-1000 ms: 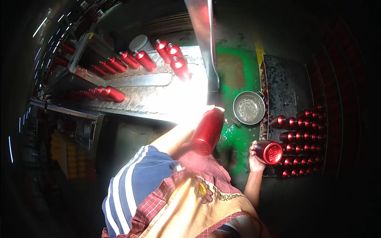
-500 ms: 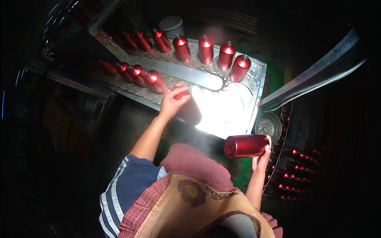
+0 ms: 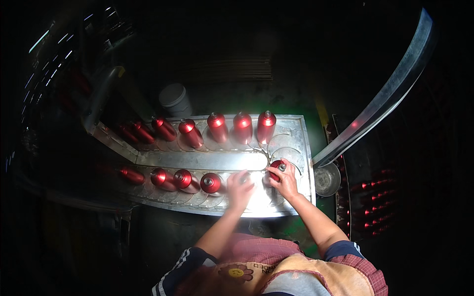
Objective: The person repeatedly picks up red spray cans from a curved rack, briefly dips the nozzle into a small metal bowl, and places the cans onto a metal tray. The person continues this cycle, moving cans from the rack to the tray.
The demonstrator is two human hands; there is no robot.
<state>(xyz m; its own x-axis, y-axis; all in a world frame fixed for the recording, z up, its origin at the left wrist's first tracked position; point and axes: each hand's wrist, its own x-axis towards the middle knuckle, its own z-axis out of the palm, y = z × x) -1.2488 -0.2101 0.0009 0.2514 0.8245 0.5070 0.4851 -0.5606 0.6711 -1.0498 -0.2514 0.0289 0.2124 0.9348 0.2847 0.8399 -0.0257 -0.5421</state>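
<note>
My right hand (image 3: 285,183) is closed round the top of a red metal bottle (image 3: 275,172), which stands upright at the right end of the conveyor (image 3: 197,160). My left hand (image 3: 240,190) is over the near lane, smeared by motion. Glare lies beneath it, and I cannot make out whether its fingers hold anything. Just left of that hand stands another red bottle (image 3: 211,183) with an open neck. More such bottles line the near lane to the left, and a row of them (image 3: 242,127) runs along the far lane.
A curved metal strip (image 3: 380,108) rises from the conveyor's right corner. Beside that corner is a round metal bowl (image 3: 327,180). Beyond the far edge stands a white bucket (image 3: 175,99). Many red bottles (image 3: 377,200) lie stacked at the right in the dark.
My right hand has brought its bottle from beside the conveyor onto the right end and stood it upright. My left hand has left the bottle it was touching. The whole view has shifted.
</note>
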